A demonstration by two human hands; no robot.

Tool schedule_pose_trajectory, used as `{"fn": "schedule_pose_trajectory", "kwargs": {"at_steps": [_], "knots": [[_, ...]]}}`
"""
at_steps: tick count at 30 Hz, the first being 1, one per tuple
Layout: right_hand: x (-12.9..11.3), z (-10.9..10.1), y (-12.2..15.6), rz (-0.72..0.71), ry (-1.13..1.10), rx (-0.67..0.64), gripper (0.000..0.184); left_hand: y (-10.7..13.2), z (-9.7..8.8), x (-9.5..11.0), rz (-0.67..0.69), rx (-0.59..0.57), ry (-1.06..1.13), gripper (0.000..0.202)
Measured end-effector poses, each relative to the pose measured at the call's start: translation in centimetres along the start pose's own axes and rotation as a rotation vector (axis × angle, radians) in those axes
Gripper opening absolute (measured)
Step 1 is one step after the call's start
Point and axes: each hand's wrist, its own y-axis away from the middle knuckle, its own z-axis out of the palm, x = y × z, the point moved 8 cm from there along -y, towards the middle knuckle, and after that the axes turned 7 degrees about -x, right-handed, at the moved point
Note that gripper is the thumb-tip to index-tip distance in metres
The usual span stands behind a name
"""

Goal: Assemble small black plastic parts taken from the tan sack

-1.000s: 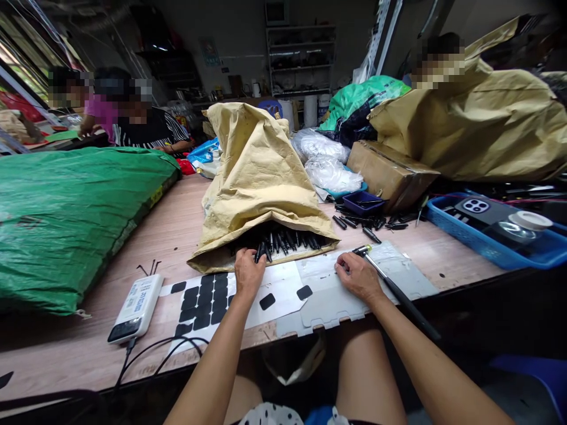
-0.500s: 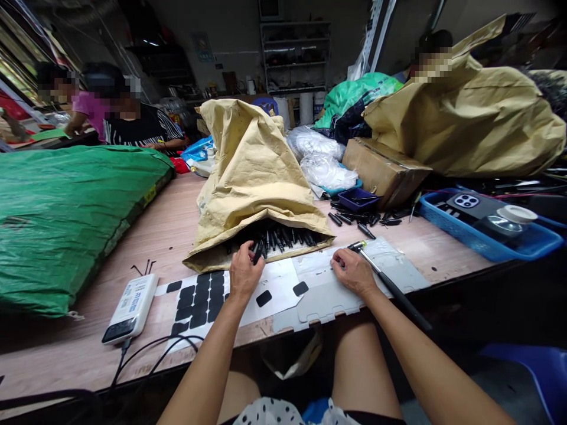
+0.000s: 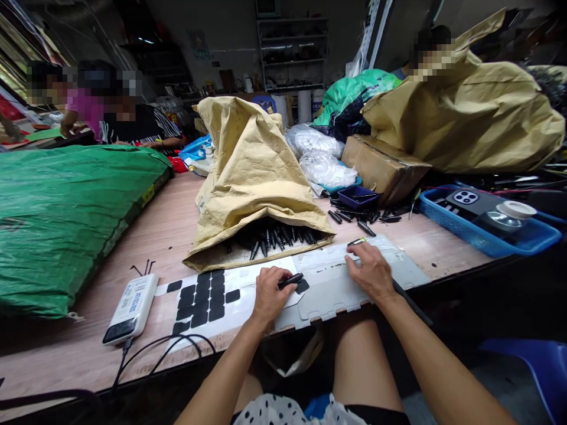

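Withdrawn from the paper sack [image 3: 252,171], left hand [image 3: 269,295] now pinches a black pin [image 3: 290,278] at frame centre; right hand [image 3: 372,273], pressed flat, steadies the grey sheet [image 3: 328,293].

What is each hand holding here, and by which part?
Left hand pinches a small black rod by one end. Right hand grips a long black tool near its metal tip.

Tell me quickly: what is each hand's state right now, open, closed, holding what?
Left hand: closed, pinching a small black rod.
Right hand: lying over a long tool; grip cannot be told.
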Motion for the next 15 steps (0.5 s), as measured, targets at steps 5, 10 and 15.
{"fn": "schedule_pose_trajectory", "kwargs": {"at_steps": [5, 10, 15], "knots": [[5.0, -1.2, 1.9, 0.337, 0.254, -0.139, 0.032, 0.2, 0.0, -0.9, 0.027, -0.003, -0.002, 0.021], [6.4, -0.5, 2.1, 0.392, 0.151, -0.277, 0.022, 0.1, 0.3, -1.0, 0.002, 0.006, -0.048, 0.014], [1.2, -3.5, 2.2, 0.216, -0.183, -0.030, 0.020, 0.2, 0.6, -0.4, 0.051, -0.072, -0.097, 0.015]]}}
